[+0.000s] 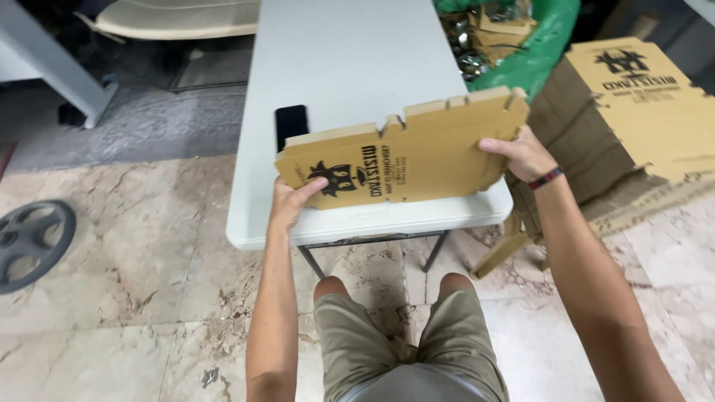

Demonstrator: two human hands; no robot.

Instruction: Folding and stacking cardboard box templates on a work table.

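Note:
I hold a flat brown cardboard box blank [417, 152] with black print upright above the near edge of a white folding table [350, 59]. My left hand [289, 201] grips its lower left corner, thumb on the printed face. My right hand [521, 152] grips its right edge; a dark wristband sits on that wrist. The blank's top edge has notches and tabs.
A black phone [290, 123] lies on the table behind the blank. A tall stack of the same flat blanks [633, 112] stands at the right. A green bag with scraps [536, 45] lies at the back right. A dark wheel [30, 242] rests on the marble floor at the left.

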